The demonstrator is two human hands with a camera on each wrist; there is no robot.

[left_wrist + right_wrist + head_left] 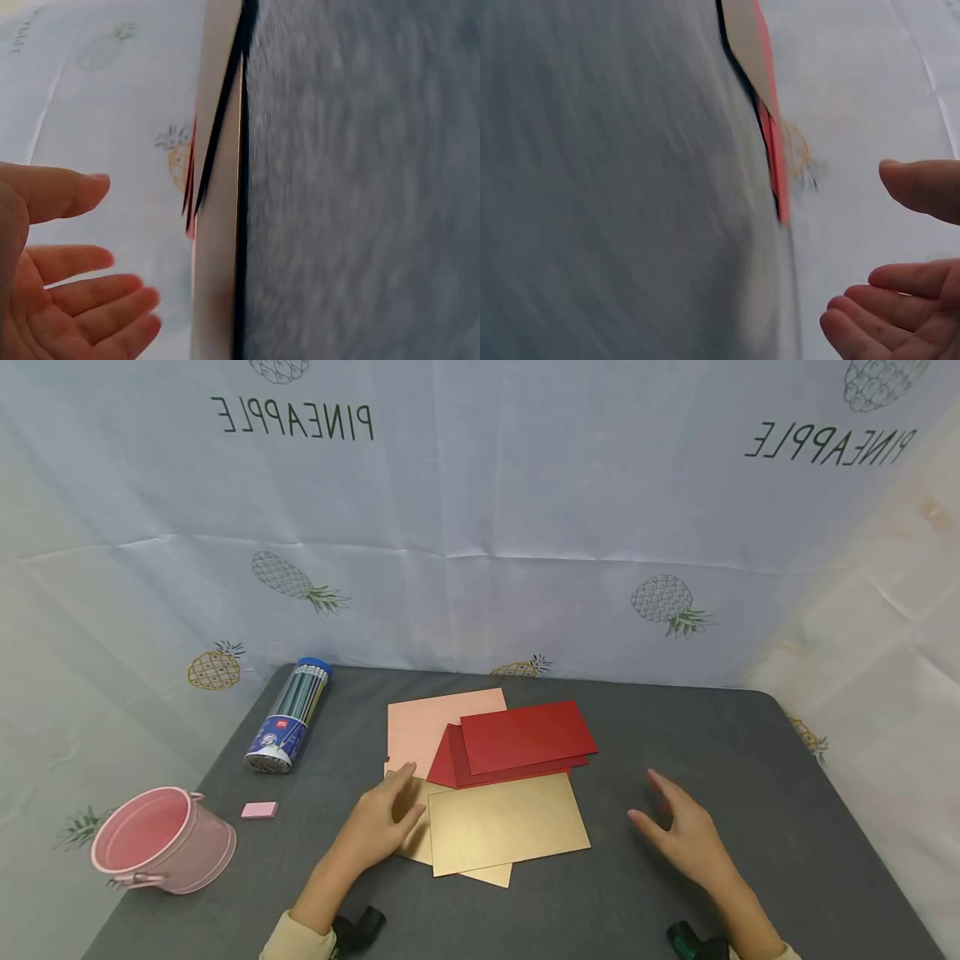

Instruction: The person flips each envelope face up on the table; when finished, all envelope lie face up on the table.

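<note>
So my left hand (pixel 378 827) is lying flat on the left edge of the gold sheets (pixel 504 823), fingers straight and loosely together, thumb out to the side, not pinching anything. My right hand (pixel 686 835) is off to the right of the paper, apart from it, palm turned inward with the fingers relaxed and slightly spread, holding nothing. I can't tell if it's touching the grey table (pixel 750 760). The gold sheets sit in the middle, overlapping, with the red sheets (pixel 525 739) just behind them and a peach sheet (pixel 427 718) under those. Far left there's a pink bucket (pixel 161 841), a small pink eraser (pixel 258 810) and a tube of pencils (pixel 291 716) lying down.
</note>
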